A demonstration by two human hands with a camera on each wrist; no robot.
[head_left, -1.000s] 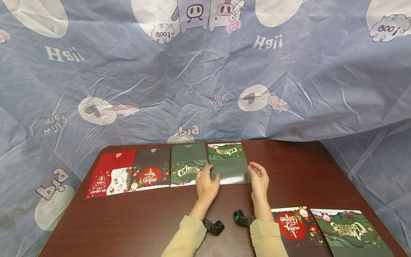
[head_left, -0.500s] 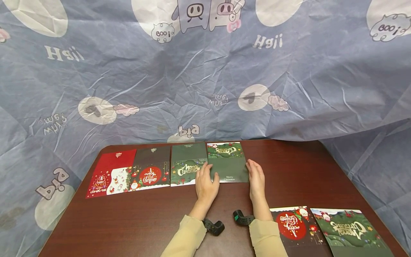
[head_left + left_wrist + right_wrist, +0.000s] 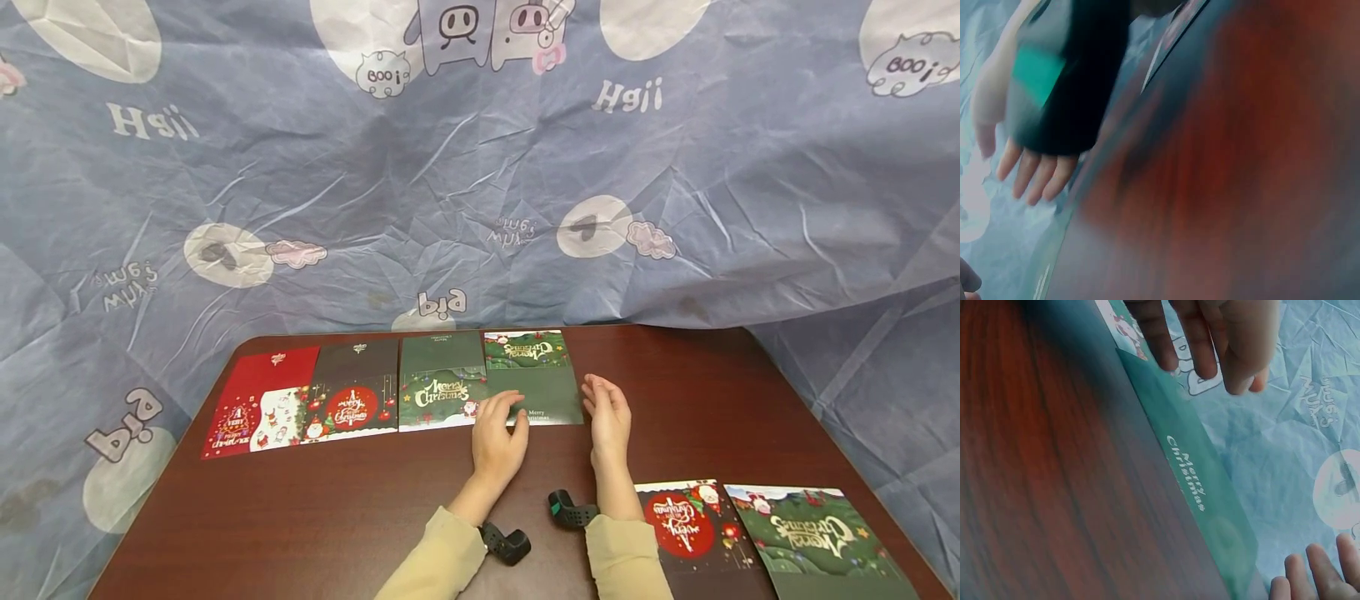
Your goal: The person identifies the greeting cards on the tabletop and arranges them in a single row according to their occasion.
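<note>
A green Christmas card (image 3: 536, 390) lies opened flat, its plain half with "Merry Christmas" lettering nearest the person. My left hand (image 3: 498, 442) hovers at or rests on its near left corner, fingers loosely bent and nothing held; whether it touches cannot be told. Just off the card's right edge is my right hand (image 3: 609, 421), fingers relaxed and apart from the card. The right wrist view shows the left fingers (image 3: 1197, 337) over the card and the right fingertips (image 3: 1316, 575) past its end. In the left wrist view the right hand (image 3: 1035, 165) hangs loose.
Leftward in the same row lie another green card (image 3: 442, 398), a dark card (image 3: 352, 408) and a red card (image 3: 240, 417). Near the right front are a dark card (image 3: 686, 525) and a green card (image 3: 821, 533). A patterned cloth (image 3: 480, 167) hangs behind the table (image 3: 315, 517).
The green card's near edge has settled flat and lost its glare. My left hand has drawn back toward the person and slightly right, uncovering the neighbouring card's corner. My right hand has shifted slightly right.
</note>
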